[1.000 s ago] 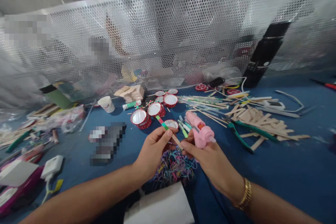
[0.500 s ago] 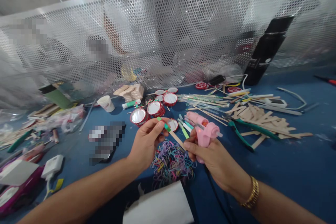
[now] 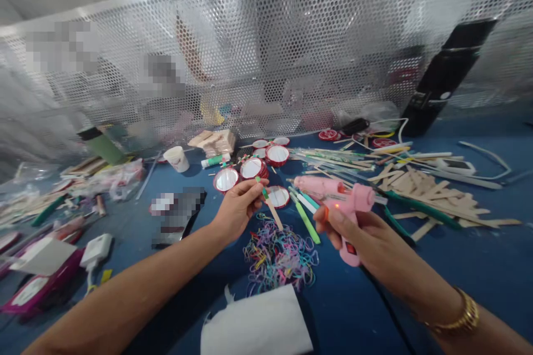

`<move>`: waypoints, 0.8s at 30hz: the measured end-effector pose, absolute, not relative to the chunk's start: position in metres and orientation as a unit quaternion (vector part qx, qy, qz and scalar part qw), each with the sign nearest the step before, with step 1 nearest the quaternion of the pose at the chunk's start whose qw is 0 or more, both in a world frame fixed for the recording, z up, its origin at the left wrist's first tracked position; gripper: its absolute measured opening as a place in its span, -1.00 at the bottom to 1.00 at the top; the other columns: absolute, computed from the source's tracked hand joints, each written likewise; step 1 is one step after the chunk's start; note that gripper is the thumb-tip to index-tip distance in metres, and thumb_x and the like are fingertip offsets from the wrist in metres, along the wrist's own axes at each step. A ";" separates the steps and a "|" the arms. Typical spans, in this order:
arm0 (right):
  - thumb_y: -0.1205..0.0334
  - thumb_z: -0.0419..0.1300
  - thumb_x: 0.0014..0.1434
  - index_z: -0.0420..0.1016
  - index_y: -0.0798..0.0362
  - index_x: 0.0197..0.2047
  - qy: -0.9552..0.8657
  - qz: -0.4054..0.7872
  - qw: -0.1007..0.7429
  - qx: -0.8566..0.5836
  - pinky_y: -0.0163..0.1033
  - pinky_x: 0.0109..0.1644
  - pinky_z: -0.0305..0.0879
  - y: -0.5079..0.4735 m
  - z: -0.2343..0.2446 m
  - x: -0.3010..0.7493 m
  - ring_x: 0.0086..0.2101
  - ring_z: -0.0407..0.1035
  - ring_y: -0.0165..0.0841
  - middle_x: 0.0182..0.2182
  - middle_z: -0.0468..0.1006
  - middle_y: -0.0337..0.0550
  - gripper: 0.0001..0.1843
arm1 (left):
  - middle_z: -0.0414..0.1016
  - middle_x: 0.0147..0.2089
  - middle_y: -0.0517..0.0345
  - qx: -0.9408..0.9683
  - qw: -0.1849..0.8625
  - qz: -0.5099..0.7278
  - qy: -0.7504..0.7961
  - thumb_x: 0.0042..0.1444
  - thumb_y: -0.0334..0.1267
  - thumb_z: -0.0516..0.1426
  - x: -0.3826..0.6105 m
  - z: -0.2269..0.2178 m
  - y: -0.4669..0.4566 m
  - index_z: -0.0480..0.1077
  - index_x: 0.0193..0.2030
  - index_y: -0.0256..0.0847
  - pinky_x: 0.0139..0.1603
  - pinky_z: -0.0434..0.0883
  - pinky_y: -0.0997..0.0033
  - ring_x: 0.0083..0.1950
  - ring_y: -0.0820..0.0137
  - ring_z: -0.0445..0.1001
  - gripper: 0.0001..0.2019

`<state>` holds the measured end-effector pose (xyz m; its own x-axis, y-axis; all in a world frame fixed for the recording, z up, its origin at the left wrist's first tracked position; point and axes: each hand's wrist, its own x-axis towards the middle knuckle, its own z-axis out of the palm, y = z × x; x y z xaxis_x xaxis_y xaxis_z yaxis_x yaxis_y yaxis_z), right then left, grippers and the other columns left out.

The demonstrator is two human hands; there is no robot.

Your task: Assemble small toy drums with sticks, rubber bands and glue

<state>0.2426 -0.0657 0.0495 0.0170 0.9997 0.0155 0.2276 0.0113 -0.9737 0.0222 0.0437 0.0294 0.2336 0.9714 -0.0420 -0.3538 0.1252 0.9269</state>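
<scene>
Between its thumb and fingers, my left hand (image 3: pixel 241 201) pinches a wooden craft stick (image 3: pixel 272 212) with green bands at its upper end. My right hand (image 3: pixel 353 236) is wrapped round the grip of a pink glue gun (image 3: pixel 328 191), its nozzle pointing left towards the stick but apart from it. A tangle of multicoloured rubber bands (image 3: pixel 281 255) lies beneath the stick. Just behind my left hand are several round red-rimmed discs (image 3: pixel 252 168) with pale faces, some stacked. A light green pen-like tool (image 3: pixel 307 222) rests between the two hands.
Loose craft sticks (image 3: pixel 441 197) and green-handled pliers (image 3: pixel 425 209) lie at right. A black bottle (image 3: pixel 445 77) stands before the perforated metal screen (image 3: pixel 266 39). Further left are a paper cup (image 3: pixel 176 159) and a dark phone-like object (image 3: pixel 183 216). A white paper roll (image 3: pixel 256 321) sits in front.
My right hand has let go of the craft stick's lower end and moved right with the glue gun, which now points left. My left hand still holds the stick.
</scene>
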 end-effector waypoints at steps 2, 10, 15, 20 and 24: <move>-0.46 0.06 0.10 0.51 0.05 -0.41 -0.555 0.463 0.424 -0.546 -0.34 -0.55 0.19 -0.068 0.049 0.240 -0.59 0.23 -0.45 -0.59 0.41 -0.20 -0.32 | 0.49 -0.37 0.14 0.429 0.660 0.504 0.356 -0.12 -0.20 0.43 0.021 0.026 0.046 0.59 -0.28 -0.33 -0.47 0.33 0.67 -0.43 0.61 0.35 -0.71; -0.52 0.00 0.07 0.45 0.04 -0.48 -0.561 0.478 0.407 -0.540 -0.35 -0.60 0.14 -0.071 0.047 0.233 -0.65 0.17 -0.48 -0.66 0.32 -0.24 -0.26 | 0.47 -0.42 0.17 0.427 0.678 0.488 0.345 -0.11 -0.18 0.43 0.018 0.019 0.048 0.61 -0.27 -0.32 -0.48 0.31 0.69 -0.46 0.64 0.34 -0.70; -0.53 -0.01 0.06 0.40 0.05 -0.50 -0.559 0.488 0.384 -0.550 -0.34 -0.61 0.12 -0.071 0.041 0.231 -0.62 0.20 -0.47 -0.59 0.41 -0.16 -0.27 | 0.46 -0.44 0.18 0.428 0.680 0.485 0.346 -0.11 -0.19 0.43 0.019 0.021 0.046 0.61 -0.27 -0.31 -0.47 0.32 0.67 -0.47 0.63 0.34 -0.71; -0.49 -0.01 0.10 0.39 0.05 -0.50 -0.565 0.477 0.387 -0.551 -0.35 -0.60 0.14 -0.071 0.038 0.229 -0.61 0.22 -0.47 -0.58 0.42 -0.16 -0.29 | 0.47 -0.44 0.18 0.431 0.682 0.480 0.345 -0.09 -0.21 0.42 0.020 0.024 0.043 0.61 -0.27 -0.31 -0.47 0.32 0.65 -0.48 0.63 0.34 -0.73; -0.50 -0.02 0.09 0.37 0.04 -0.51 -0.563 0.484 0.382 -0.550 -0.35 -0.61 0.13 -0.071 0.037 0.229 -0.62 0.21 -0.48 -0.60 0.38 -0.19 -0.29 | 0.47 -0.44 0.18 0.433 0.682 0.479 0.344 -0.08 -0.21 0.41 0.020 0.024 0.042 0.61 -0.27 -0.31 -0.47 0.32 0.65 -0.48 0.63 0.34 -0.74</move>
<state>0.2294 -0.0710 0.0371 -0.1023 0.9896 -0.1015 0.2502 -0.0732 -0.9654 0.0205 0.0415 0.0242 0.3054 0.9507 -0.0545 -0.3564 0.1672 0.9193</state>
